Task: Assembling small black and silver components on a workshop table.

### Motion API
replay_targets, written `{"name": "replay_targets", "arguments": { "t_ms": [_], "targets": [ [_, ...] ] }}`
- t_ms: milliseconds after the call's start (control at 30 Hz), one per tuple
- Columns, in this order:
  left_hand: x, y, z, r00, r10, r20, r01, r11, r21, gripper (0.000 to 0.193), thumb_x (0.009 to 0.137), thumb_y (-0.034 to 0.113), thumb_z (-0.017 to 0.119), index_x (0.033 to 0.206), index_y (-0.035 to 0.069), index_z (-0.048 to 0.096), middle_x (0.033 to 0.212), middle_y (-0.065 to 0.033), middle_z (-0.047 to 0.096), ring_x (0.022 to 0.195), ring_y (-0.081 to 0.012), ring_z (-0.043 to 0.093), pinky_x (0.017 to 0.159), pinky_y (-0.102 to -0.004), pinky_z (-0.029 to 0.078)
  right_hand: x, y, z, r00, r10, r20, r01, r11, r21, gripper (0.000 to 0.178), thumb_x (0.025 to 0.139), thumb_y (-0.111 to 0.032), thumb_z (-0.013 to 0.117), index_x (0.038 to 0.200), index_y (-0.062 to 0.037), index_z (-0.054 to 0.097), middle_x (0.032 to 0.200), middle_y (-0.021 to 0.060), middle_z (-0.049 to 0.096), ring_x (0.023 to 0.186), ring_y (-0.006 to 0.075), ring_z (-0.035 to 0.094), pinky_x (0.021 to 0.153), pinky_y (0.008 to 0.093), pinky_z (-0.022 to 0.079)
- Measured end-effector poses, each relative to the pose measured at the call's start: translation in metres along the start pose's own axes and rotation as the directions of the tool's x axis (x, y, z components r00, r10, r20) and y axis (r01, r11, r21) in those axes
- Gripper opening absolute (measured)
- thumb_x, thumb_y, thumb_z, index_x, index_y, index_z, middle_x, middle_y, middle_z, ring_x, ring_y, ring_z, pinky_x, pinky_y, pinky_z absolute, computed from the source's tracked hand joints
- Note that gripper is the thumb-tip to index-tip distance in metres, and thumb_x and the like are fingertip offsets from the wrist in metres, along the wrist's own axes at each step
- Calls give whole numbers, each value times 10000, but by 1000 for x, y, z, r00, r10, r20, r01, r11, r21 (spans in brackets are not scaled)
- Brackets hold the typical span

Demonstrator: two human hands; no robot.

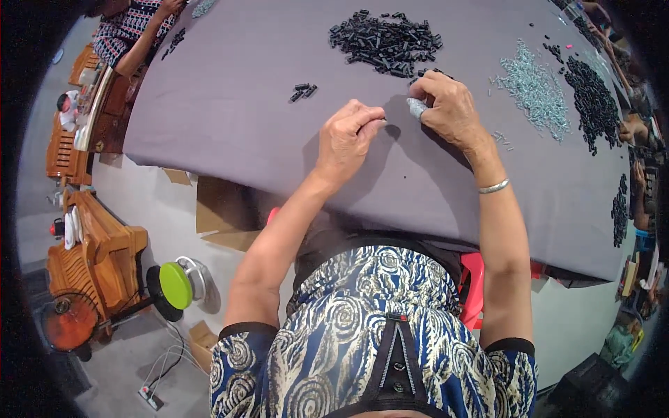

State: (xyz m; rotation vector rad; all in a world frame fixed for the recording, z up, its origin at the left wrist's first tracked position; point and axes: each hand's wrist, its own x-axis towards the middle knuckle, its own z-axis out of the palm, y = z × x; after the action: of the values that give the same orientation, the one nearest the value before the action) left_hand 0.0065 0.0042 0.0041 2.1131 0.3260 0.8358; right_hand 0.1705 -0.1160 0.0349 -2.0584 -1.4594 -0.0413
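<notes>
My left hand is closed in a pinch above the grey cloth, thumb against forefinger. A tiny light tip shows at its fingertips, too small to name. My right hand reaches to the near edge of a pile of short black cylinders. Its fingers are bent and its thumb, in a pale grey wrap, stands apart from them; a few black pieces lie right beside the fingertips, and I see none held. A small group of black cylinders lies up and left of my left hand.
The grey tablecloth covers the table. At right are a heap of small silvery pieces and heaps of small black pieces. Another person's arm is at the far left. A cardboard box stands below the table edge.
</notes>
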Motion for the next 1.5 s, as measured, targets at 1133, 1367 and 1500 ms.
{"name": "replay_targets", "arguments": {
  "t_ms": [1133, 1367, 1500],
  "targets": [
    [2, -4, -4, 999, 23, -26, -27, 987, -160, 213, 787, 4, 684, 998, 13, 655, 910, -58, 639, 787, -132, 601, 703, -247, 486, -2, -14, 27, 990, 69, 122, -138, 640, 756, 237, 781, -30, 685, 990, -45, 575, 829, -38, 559, 745, 39, 495, 660, 189, 455],
    [1, -6, -5, 999, 23, -50, -31, 986, -166, 173, 800, -13, 661, 972, 2, 657, 894, -58, 642, 778, -130, 608, 708, -245, 490, -1, -16, 24, 987, 65, 148, -158, 589, 793, 221, 801, -27, 662, 1001, -31, 571, 848, -14, 583, 766, 51, 525, 688, 202, 463],
    [1, -5, -5, 999, -35, -29, 29, 982, -186, 157, 815, -19, 645, 970, -2, 654, 874, -38, 630, 758, -110, 587, 690, -240, 485, 1, -9, 25, 991, 116, 69, -129, 658, 742, 160, 826, -40, 624, 982, -30, 594, 867, 8, 626, 804, 80, 574, 705, 245, 479]
  ]
}}
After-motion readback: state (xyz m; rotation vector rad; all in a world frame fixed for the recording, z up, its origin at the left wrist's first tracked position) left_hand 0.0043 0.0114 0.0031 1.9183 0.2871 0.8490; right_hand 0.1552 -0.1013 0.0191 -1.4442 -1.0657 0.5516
